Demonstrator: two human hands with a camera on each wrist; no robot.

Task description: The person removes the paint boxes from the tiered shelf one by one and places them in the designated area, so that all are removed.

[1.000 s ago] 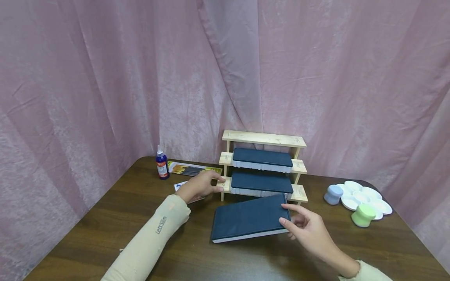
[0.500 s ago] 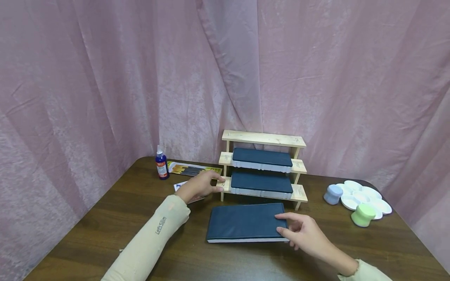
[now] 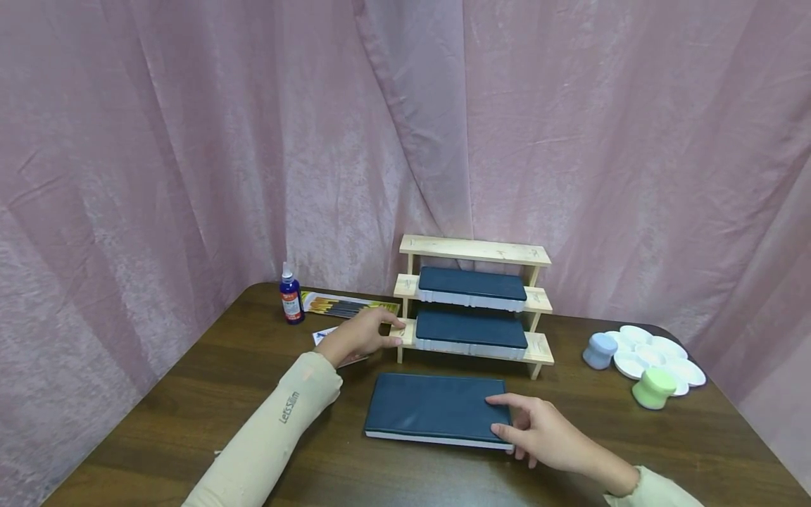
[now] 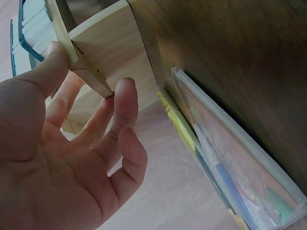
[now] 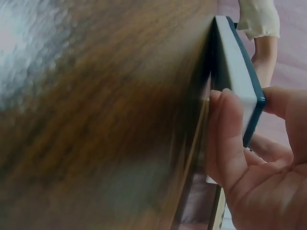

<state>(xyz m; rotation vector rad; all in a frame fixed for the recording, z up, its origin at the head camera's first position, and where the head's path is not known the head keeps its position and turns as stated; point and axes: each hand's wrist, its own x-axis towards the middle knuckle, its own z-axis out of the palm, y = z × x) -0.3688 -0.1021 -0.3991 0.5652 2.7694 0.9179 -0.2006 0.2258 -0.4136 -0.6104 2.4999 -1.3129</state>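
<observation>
My right hand grips the right end of a flat case with a dark blue top and white sides. Its thumb lies on the top and its fingers reach underneath, as the right wrist view shows. The case is low over the table in front of a stepped wooden display stand. With my left hand I pinch the left end of the stand's lowest step, thumb on one face and fingers on the other. Two similar cases sit on the stand, an upper one and a lower one.
Left of the stand are a blue spray bottle, a pack of paintbrushes and a clear-wrapped packet. At right lie a white flower-shaped palette, a blue sponge and a green sponge. A pink curtain hangs behind.
The case in my right hand has come toward me and slightly left, away from the stand, and its tilt has levelled out. My left hand stays on the step.
</observation>
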